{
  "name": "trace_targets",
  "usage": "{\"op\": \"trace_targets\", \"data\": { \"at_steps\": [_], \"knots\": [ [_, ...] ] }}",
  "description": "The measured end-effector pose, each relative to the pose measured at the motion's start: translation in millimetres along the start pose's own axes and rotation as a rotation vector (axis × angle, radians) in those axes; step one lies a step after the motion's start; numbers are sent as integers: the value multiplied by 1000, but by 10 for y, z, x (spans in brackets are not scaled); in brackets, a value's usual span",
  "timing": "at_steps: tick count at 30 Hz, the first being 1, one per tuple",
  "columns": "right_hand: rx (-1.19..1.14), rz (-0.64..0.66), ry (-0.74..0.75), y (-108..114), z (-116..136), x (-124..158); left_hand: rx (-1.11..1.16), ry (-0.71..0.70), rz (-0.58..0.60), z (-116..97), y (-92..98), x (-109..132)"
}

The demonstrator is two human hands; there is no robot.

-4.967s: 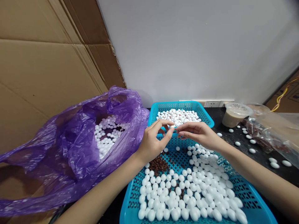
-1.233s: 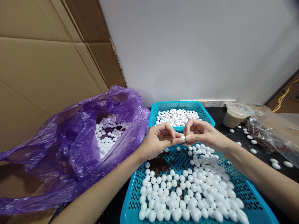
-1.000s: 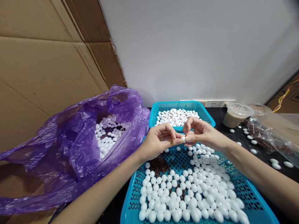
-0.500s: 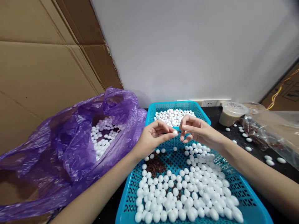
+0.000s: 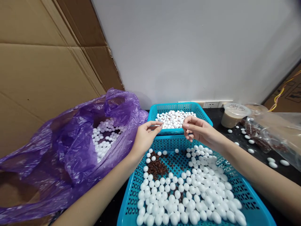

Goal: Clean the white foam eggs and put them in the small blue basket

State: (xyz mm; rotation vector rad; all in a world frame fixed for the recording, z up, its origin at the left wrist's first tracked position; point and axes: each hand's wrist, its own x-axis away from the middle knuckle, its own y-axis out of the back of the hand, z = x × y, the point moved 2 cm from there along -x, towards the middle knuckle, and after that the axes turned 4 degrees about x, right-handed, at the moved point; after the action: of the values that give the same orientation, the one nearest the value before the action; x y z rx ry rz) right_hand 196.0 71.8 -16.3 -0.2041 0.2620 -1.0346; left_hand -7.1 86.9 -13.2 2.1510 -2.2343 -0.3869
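Observation:
My left hand (image 5: 145, 136) is over the left side where two blue baskets meet. Its thumb and fingertips point right with a narrow gap, and no ball shows between them. My right hand (image 5: 199, 130) hovers above the right side, thumb and index finger pinched together; whatever they hold is too small to name. Below both hands, the front blue basket (image 5: 124, 201) contains many white balls (image 5: 207, 179) and a patch of dark brown bits (image 5: 157, 168). Smaller-looking white pieces (image 5: 174, 117) fill the back blue basket (image 5: 203, 114).
On the left a purple plastic bag (image 5: 80, 150) lies open with white balls inside, beside a large cardboard sheet (image 5: 42, 69). To the right are a lidded cup (image 5: 231, 116), a clear bag of brown bits (image 5: 258, 135) and loose white balls on the black table.
My left hand has moved left and slightly up, away from my right hand. The white ball that was between its fingertips no longer shows there. My right hand stays almost in place.

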Motion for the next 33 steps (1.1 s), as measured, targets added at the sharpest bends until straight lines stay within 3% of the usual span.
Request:
{"op": "trace_targets", "data": {
  "at_steps": [11, 15, 21, 26, 33],
  "knots": [
    [100, 14, -20, -25, 19, 14, 58, -52, 74, -53, -56, 10],
    [355, 20, -19, -54, -20, 20, -215, -123, 248, -116, -124, 129],
    [1102, 142, 71, -149, -57, 77, -821, -339, 603, -142, -210, 342],
    [1429, 228, 11, -160, -91, 117, -1146, -376, 619, -108, -198, 364],
    [1586, 257, 0, -162, -121, 148, -1329, -427, 690, -89, -232, 408]
  ]
}}
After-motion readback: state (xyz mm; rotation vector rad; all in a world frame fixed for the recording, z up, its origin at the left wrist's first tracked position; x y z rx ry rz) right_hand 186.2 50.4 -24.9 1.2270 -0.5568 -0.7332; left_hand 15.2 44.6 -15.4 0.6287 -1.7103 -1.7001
